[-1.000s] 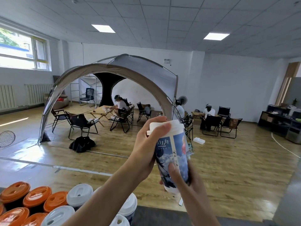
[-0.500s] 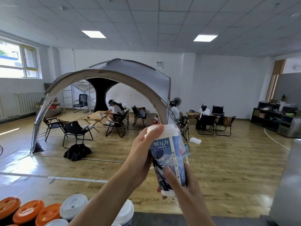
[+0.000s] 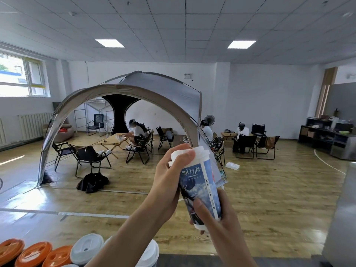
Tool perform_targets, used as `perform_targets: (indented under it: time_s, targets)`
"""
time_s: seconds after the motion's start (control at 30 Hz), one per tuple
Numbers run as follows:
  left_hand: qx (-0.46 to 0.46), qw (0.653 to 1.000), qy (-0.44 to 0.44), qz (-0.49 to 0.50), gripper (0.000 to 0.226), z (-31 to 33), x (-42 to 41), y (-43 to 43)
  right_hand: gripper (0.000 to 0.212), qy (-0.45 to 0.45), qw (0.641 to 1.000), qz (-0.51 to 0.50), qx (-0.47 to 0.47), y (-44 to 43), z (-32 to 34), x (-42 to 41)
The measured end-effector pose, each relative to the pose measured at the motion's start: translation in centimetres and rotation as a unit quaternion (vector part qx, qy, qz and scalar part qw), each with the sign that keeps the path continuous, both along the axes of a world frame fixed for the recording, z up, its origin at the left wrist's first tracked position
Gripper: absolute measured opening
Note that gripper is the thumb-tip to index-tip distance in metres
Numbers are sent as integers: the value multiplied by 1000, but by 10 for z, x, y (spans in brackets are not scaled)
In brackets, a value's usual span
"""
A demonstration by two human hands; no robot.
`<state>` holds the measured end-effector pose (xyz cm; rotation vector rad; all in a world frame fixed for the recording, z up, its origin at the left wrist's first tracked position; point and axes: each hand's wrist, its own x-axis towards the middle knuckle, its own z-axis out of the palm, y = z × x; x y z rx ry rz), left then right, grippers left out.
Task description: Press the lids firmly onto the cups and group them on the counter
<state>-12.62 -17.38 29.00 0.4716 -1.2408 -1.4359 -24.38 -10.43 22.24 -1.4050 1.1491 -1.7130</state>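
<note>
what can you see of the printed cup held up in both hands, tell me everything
The cup is tall and tapered, paper by its look, printed in blue and white with dark artwork and white characters, and has a plain white band at its base. A white plastic lid sits on top. It is held in the air, tilted with its top leaning left. The left hand wraps the lid's rim, thumb across its near edge. The right hand holds the lower part, thumb on the print.

left hand (image 3: 167,186) raised, gripping, right hand (image 3: 224,226) gripping
</note>
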Motion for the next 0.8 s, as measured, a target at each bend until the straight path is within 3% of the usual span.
perform_targets:
  time_s: [0.17,0.3,0.43,0.6,0.67,0.8]
  targets:
    - [-10,999,-33,-5,73,3,3,0,67,-24,999,32,0,-2,0,-2]
    - [2,994,-79,-81,45,10,8,0,83,-45,995,79,32,-1,5,-5]
    - [15,999,-40,-1,64,8,0,-5,69,-57,994,79,46,-4,6,-5]
    - [16,999,-41,-10,64,6,-1,-10,56,-72,995,59,39,-6,11,-7]
    - [19,998,-44,-32,64,8,0,-11,58,-68,995,64,45,-6,12,-6]
    - [20,999,-26,11,61,7,-2,-11,60,-59,994,60,64,-6,10,-5]
